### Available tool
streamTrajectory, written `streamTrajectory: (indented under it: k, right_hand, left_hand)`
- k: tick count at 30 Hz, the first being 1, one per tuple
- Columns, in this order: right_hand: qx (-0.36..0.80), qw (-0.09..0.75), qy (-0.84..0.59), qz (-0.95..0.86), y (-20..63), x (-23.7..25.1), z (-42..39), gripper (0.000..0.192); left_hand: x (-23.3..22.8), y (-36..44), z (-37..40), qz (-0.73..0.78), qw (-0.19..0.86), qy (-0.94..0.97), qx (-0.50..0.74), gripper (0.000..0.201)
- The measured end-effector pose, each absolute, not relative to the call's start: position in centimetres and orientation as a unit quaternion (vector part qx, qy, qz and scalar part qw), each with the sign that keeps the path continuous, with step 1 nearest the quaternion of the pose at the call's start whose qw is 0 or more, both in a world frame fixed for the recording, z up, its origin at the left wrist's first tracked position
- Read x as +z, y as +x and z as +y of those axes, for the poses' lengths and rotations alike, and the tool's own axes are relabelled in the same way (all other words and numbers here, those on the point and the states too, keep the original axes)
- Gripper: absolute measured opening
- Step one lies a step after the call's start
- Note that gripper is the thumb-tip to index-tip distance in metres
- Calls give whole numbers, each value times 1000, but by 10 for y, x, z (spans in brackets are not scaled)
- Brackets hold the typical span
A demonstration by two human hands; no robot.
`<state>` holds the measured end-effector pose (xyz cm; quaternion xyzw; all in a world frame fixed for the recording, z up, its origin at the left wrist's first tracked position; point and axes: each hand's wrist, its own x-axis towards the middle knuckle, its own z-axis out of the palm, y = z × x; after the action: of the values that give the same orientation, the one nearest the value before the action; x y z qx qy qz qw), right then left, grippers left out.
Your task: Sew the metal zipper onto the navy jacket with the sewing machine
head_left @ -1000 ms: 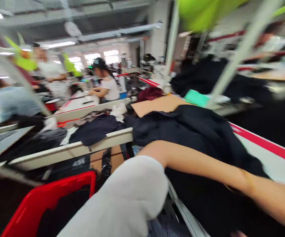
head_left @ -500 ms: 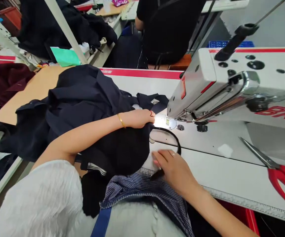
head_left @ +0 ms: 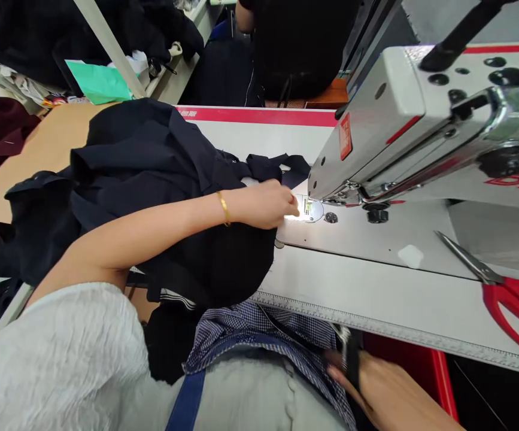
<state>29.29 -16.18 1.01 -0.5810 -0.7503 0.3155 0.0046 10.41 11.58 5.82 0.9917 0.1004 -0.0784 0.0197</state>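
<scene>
My left hand (head_left: 268, 205) is over the dark navy garment (head_left: 137, 155), its fingertips curled together beside the lit needle plate (head_left: 309, 209). Whatever lies between those fingertips, if anything, is hidden. The garment spreads across the table to the left, with a black part hanging over the front edge. Low by my lap, my right hand (head_left: 382, 386) is closed on a black zipper (head_left: 352, 359), blurred by motion. A checked blue apron (head_left: 245, 326) lies under it. The sewing machine head (head_left: 376, 120) stands right of my left hand.
Red-handled scissors (head_left: 506, 299) and a small white scrap (head_left: 410, 256) lie on the machine bed at right. A ruler strip (head_left: 376, 326) runs along the front edge. Beneath sits a red bin (head_left: 443, 383). Ahead, a person in black (head_left: 304, 48) sits facing away.
My right hand has drawn the zipper off the table, down and right towards my lap. My left hand has shifted slightly right and up, nearer the needle plate. The view has tilted down somewhat.
</scene>
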Motion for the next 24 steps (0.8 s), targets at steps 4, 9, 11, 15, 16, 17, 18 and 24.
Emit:
streamTrajectory:
  k: [4,9,11,15,16,17,18,24]
  right_hand:
    - [170,-3,-437,-883,261,15,-100,30]
    - [35,109,-374,-920,222,13,-65,40]
    - [45,179,-441,-878,209,9,-57,37]
    - [70,339,-519,-782,189,3,-46,30]
    - [74,362,-527,-765,186,1,-44,30]
    - [83,373,-534,-754,183,0,-43,29]
    - [96,372,-538,-750,181,0,-41,29]
    - [86,341,-512,-784,174,-4,-36,28]
  left_hand:
    - [58,113,101,60,-31,985,-161,33]
    - [68,93,112,96,-22,966,-239,9]
    - [79,84,116,110,69,966,-225,10]
    - [103,69,116,196,198,929,-242,23]
    - [107,65,115,209,214,922,-247,28]
    - [110,62,115,215,232,916,-247,33]
    - [112,59,114,220,252,911,-242,39]
    - [113,47,109,197,268,919,-212,23]
